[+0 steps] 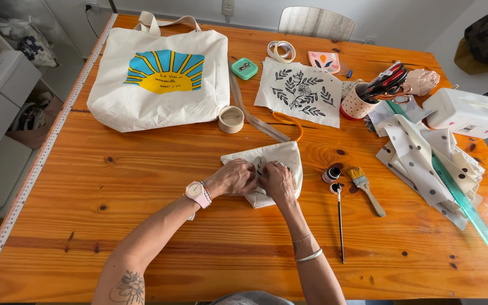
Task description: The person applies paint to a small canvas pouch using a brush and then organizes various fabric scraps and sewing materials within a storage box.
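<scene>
Both hands pinch small cloth pouch; dotted cup holds scissors.

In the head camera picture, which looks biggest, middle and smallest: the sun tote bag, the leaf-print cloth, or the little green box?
1. Sun tote bag, biggest by far.
2. Leaf-print cloth.
3. Little green box, smallest.
All lie about equally far away, so the order is sure.

Both forearms reaching forward from the near edge toward mid-table and converging, left hand and right hand side by side with knuckles up and fingers curled downward, fingertips nearly meeting, palms facing down, wrists held low, elbows spread apart near the edge.
</scene>
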